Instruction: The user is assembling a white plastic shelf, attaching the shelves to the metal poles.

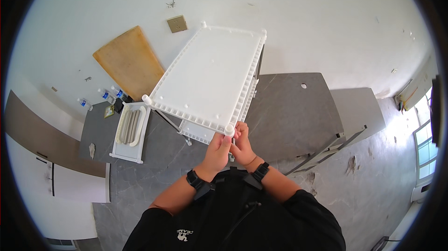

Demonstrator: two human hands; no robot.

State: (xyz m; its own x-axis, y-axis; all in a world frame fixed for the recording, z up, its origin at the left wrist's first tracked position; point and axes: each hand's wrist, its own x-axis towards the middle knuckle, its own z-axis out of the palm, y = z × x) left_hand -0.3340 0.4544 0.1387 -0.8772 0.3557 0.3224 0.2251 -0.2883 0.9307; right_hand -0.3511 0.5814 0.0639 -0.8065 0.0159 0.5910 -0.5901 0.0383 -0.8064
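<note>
A white plastic shelf cart (pixel 212 73) with grey tube posts and small casters stands in front of me. Its top panel has a ribbed rim and round knobs at the corners. Both my hands meet at its nearest corner. My left hand (pixel 217 152) is closed there, thumb against the corner just below the knob. From the other side, my right hand (pixel 242 146) has its fingers bent around the same corner. Whatever lies between the fingers under the rim is hidden. A lower white shelf (pixel 196 131) shows beneath the top panel.
The cart is on a grey table (pixel 298 106). To its left, a white shelf panel (pixel 126 150) holds a tray with several grey tubes (pixel 130 127). Plastic bottles (pixel 106 94) and a wooden board (pixel 130 62) stand by the wall. A metal frame (pixel 326 149) is at right.
</note>
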